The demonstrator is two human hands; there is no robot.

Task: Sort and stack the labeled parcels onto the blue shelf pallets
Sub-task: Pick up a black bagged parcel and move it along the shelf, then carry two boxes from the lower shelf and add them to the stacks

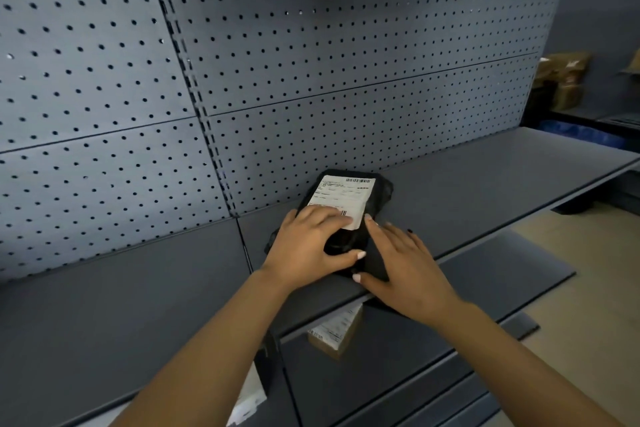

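A black plastic parcel (375, 194) with a white shipping label (341, 196) lies on the grey metal shelf (485, 184), its far end against the pegboard back. My left hand (308, 246) lies flat on the parcel's near left part, fingers straight over the label's lower edge. My right hand (405, 263) rests flat against the parcel's near right side, fingers straight and spread. Both hands touch the parcel without curling round it.
A grey pegboard wall (311, 45) backs the shelf. On the lower shelf sits a brown labeled box (334, 336), and a white parcel (249, 395) lies lower left. Brown parcels (564, 80) and a blue pallet (578, 135) stand far right.
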